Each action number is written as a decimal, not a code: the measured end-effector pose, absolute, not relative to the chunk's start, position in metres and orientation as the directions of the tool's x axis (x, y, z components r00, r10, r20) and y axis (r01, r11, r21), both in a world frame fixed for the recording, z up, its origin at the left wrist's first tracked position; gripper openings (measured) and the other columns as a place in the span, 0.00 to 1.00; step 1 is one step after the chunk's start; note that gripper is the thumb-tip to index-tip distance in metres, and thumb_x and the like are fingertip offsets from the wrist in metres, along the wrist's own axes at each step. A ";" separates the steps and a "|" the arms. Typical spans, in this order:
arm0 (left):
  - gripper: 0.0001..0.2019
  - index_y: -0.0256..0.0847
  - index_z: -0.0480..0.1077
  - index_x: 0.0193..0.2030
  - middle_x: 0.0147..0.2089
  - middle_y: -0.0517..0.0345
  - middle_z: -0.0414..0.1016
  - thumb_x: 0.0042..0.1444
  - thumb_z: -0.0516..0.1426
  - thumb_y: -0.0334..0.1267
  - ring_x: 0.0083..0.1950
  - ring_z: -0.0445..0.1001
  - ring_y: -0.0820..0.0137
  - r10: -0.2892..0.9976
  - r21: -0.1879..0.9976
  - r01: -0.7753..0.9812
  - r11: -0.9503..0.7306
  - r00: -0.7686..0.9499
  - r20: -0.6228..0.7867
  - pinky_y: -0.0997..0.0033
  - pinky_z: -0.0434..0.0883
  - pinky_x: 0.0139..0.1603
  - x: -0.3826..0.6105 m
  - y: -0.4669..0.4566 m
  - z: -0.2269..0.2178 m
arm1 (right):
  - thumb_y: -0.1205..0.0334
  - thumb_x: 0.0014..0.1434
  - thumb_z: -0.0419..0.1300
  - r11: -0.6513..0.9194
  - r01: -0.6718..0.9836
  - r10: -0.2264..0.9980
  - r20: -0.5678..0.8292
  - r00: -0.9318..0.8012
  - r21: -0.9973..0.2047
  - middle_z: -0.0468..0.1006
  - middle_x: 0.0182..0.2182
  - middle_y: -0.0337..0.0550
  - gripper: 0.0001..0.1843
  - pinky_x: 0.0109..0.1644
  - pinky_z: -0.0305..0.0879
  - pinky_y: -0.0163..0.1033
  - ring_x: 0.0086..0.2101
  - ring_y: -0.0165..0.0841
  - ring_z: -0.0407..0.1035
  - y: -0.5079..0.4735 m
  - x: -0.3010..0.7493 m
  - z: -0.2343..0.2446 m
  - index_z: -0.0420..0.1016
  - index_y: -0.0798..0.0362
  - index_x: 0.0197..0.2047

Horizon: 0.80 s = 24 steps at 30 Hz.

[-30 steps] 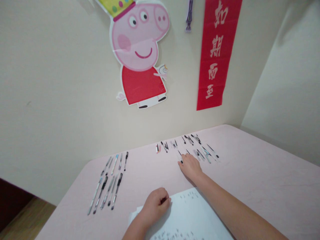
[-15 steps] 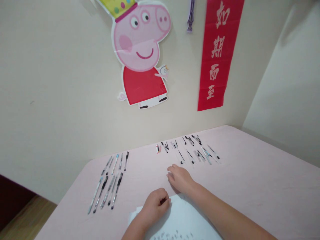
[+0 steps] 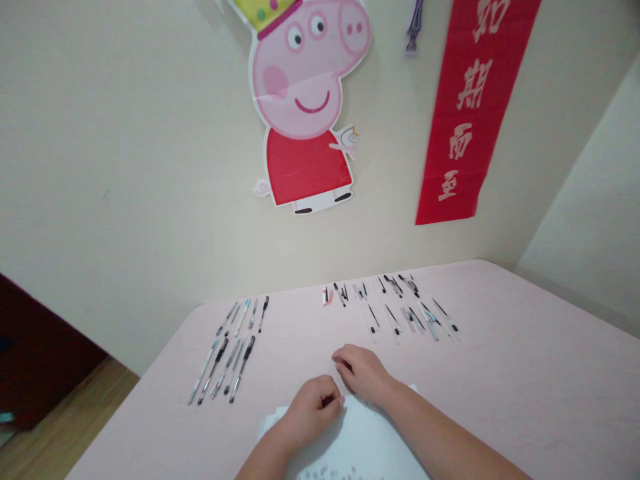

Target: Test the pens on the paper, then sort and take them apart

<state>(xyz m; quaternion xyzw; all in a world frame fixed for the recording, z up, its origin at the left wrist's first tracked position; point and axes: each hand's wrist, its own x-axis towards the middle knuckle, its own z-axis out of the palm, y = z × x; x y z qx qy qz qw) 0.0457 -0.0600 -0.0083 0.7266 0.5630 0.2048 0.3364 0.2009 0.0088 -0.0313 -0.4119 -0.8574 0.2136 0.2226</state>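
Note:
My left hand [image 3: 315, 407] rests on the stack of white paper [image 3: 375, 440], curled into a loose fist with a dark gap between thumb and fingers. Nothing shows in it. Just beyond the sheets' far edge, my right hand [image 3: 363, 373] lies low over the pink tabletop with its fingers bent inward, and nothing is visible in them. Handwriting marks the near part of the top sheet. Beyond the right hand lie pen parts [image 3: 420, 320], with thin refills and caps in two rows. To the left are two rows of whole pens [image 3: 223, 370].
The pink table [image 3: 500, 373] meets a pale wall at the back. A cartoon pig cutout [image 3: 307, 163] and a red banner [image 3: 470, 127] hang there, with a purple strap [image 3: 413, 30] between them. Wooden floor [image 3: 90, 420] shows at lower left.
The view has shifted, so the wall items and pen parts sit farther right. My right hand has drawn back slightly toward the paper, its fingers more curled. My left hand has stayed nearly still.

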 end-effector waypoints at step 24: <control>0.24 0.24 0.71 0.49 0.53 0.32 0.71 0.59 0.44 0.43 0.63 0.58 0.50 0.927 -0.222 0.912 0.345 -0.293 0.235 0.54 0.48 0.62 -0.048 0.028 -0.010 | 0.65 0.57 0.51 0.510 0.600 0.831 0.174 -0.528 -0.616 0.78 0.39 0.43 0.15 0.46 0.60 0.36 0.41 0.34 0.70 0.011 0.200 -0.030 0.77 0.50 0.42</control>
